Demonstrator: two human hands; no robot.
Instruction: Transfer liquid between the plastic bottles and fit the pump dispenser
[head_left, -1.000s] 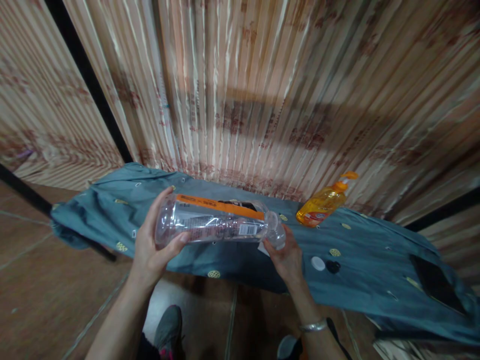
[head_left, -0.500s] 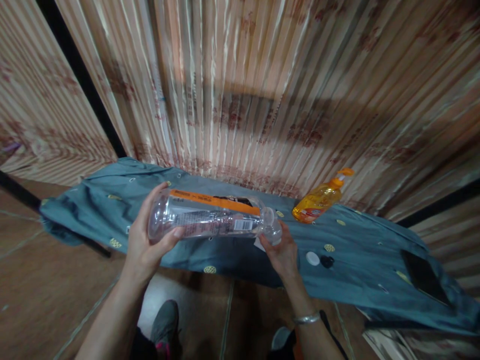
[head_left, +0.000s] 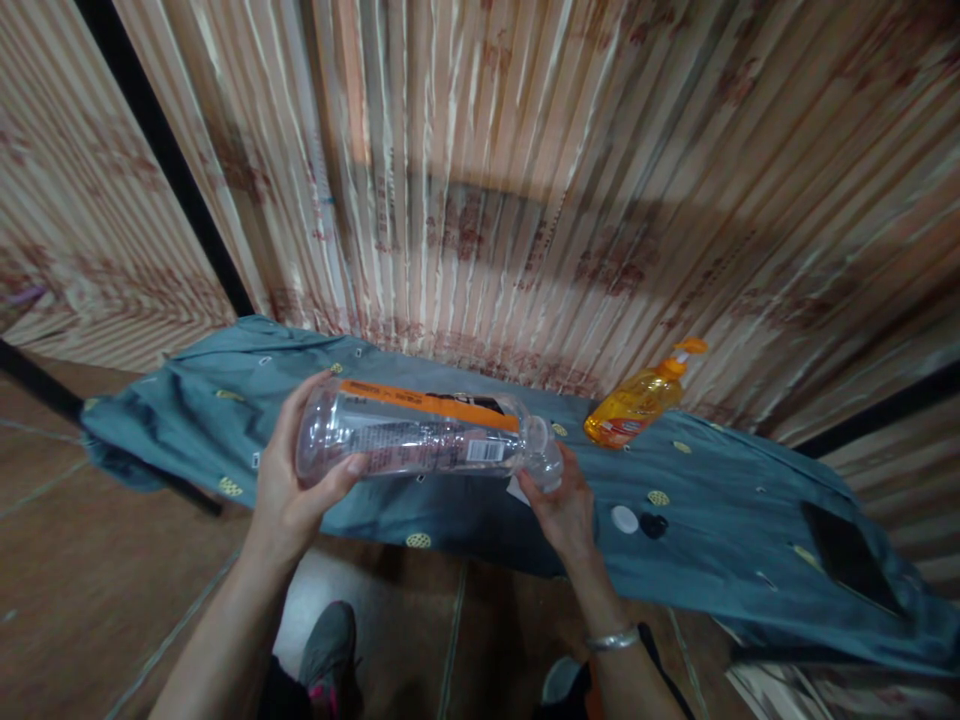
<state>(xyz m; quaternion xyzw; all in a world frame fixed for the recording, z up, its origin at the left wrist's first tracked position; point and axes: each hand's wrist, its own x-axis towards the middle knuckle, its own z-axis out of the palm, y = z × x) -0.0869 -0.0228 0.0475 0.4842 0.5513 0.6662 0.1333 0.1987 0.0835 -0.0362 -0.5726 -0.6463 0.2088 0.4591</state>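
A clear plastic bottle (head_left: 435, 435) with an orange and grey label lies sideways between my hands, above the cloth-covered table. My left hand (head_left: 296, 470) wraps round its wide base, thumb along the near side. At the neck end, my right hand (head_left: 559, 500) grips the bottle, and a bit of something white shows by its thumb; I cannot make out what that is. The inside of the bottle looks see-through. To the right on the cloth lie a white round cap (head_left: 624, 519) and a small black piece (head_left: 654, 525).
A yellow pump bottle (head_left: 634, 405) stands on the blue-green cloth (head_left: 480, 515) behind my right hand. A dark flat phone-like object (head_left: 851, 555) lies at the right end. Black poles rise at both sides, before a patterned curtain (head_left: 465, 200).
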